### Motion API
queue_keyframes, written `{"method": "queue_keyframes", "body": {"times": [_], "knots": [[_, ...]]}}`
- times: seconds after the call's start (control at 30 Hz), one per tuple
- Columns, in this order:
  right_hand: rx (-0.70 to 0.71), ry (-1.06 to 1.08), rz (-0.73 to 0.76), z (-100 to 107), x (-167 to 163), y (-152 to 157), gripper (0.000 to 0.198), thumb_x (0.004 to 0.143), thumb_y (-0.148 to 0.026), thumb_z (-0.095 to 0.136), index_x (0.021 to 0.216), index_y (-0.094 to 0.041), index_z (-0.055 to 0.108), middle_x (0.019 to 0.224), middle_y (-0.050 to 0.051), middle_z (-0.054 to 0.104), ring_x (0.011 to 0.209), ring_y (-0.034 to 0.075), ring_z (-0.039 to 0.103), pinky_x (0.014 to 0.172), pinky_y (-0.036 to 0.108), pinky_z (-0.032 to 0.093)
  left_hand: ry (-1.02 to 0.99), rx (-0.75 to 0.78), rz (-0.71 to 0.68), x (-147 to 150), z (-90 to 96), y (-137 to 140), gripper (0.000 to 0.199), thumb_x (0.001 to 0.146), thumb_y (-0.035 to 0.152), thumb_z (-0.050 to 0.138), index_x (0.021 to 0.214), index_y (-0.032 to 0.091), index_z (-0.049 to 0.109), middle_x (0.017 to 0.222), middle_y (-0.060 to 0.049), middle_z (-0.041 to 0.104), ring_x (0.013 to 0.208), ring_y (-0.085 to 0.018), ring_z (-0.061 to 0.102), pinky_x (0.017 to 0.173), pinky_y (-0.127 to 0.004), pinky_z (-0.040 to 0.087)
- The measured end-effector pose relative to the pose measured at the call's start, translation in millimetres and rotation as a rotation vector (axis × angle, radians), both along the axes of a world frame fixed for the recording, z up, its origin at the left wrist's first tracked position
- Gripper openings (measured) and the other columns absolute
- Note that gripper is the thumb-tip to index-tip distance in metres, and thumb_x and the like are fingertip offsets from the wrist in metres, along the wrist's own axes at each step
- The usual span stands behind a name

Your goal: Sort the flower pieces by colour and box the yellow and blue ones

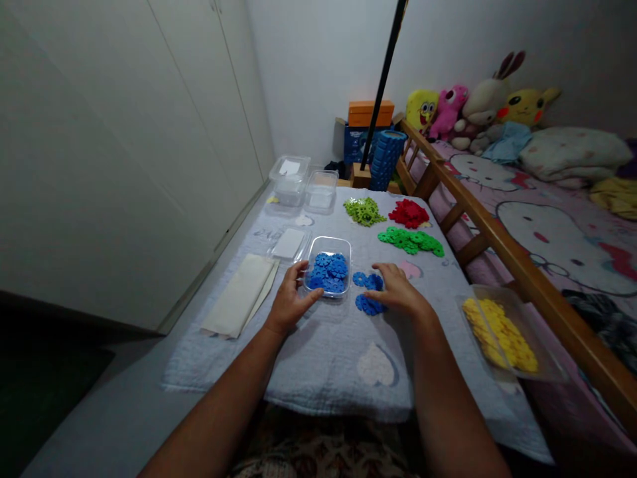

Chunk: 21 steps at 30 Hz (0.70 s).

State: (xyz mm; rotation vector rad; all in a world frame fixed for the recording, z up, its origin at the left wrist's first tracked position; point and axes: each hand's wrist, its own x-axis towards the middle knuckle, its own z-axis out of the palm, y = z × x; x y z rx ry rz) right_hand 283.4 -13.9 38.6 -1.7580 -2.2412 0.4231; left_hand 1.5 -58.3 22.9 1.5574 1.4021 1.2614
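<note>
A clear plastic container holds a heap of blue snowflake-shaped plastic discs. My left hand grips its near left corner, fingers along the left side and thumb at the front. To the right of the container lies a small loose group of blue discs on the cloth. My right hand is over these discs, with thumb and fingers apart. Its thumb overlaps some of the discs; whether it presses on them I cannot tell.
Piles of lime pieces, red pieces and green discs lie back right. A container of yellow pieces sits by the bed rail. Clear boxes, a lid and folded paper are left.
</note>
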Motion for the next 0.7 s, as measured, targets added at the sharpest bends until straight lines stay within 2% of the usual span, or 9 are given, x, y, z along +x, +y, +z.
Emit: {"method": "queue_keyframes", "body": {"times": [0.1,0.17,0.3,0.4,0.57,0.7], "knots": [[-0.009,-0.097,0.02,-6.0,-6.9,-17.3,0.092,0.068,-0.052,0.078,0.148,-0.024,0.044,0.15,0.018,0.044,0.137,0.038,0.04,0.109,0.053,0.034,-0.001,0.013,0.002,-0.1,-1.4,0.1,0.066,0.075,0.041,0.077,0.132,0.023,0.049,0.131,-0.011,0.057,0.118,-0.026,0.058,0.098,-0.042,0.048],[0.013,-0.138,0.033,-11.4,-13.9,-29.1,0.094,0.069,-0.057,0.076,0.15,-0.025,0.04,0.155,0.019,0.038,0.141,0.04,0.035,0.111,0.058,0.03,0.004,0.016,-0.001,-0.1,-2.1,0.1,0.065,0.075,0.04,0.077,0.132,0.024,0.049,0.131,-0.011,0.057,0.116,-0.026,0.059,0.097,-0.042,0.049],[0.105,-0.168,0.071,-19.1,-25.8,-42.8,0.079,0.084,-0.059,0.063,0.151,-0.024,0.04,0.157,0.019,0.036,0.145,0.039,0.03,0.114,0.059,0.024,0.001,0.017,-0.006,0.1,-2.0,0.2,0.065,0.076,0.039,0.077,0.132,0.024,0.048,0.131,-0.011,0.056,0.117,-0.026,0.059,0.097,-0.042,0.049],[0.159,-0.188,0.088,-20.6,-28.6,-39.6,0.066,0.091,-0.057,0.054,0.147,-0.022,0.044,0.154,0.018,0.041,0.143,0.037,0.032,0.115,0.056,0.023,0.002,0.018,-0.008,0.0,-1.6,0.5,0.066,0.076,0.04,0.077,0.133,0.023,0.048,0.131,-0.011,0.056,0.118,-0.026,0.058,0.097,-0.042,0.049],[0.209,-0.17,0.119,-19.9,-28.2,-16.6,0.053,0.093,-0.051,0.054,0.137,-0.022,0.054,0.146,0.017,0.049,0.133,0.034,0.041,0.109,0.049,0.032,0.008,0.01,-0.009,-0.5,-0.9,0.3,0.066,0.076,0.042,0.077,0.132,0.023,0.048,0.13,-0.012,0.057,0.117,-0.026,0.059,0.096,-0.043,0.05],[0.235,-0.144,0.087,-19.3,-30.1,3.7,0.039,0.093,-0.045,0.057,0.125,-0.023,0.062,0.134,0.015,0.057,0.121,0.032,0.046,0.101,0.045,0.037,0.01,0.013,-0.01,-0.8,-0.7,0.0,0.066,0.076,0.041,0.077,0.132,0.023,0.048,0.131,-0.012,0.057,0.117,-0.027,0.059,0.097,-0.043,0.049]]}}
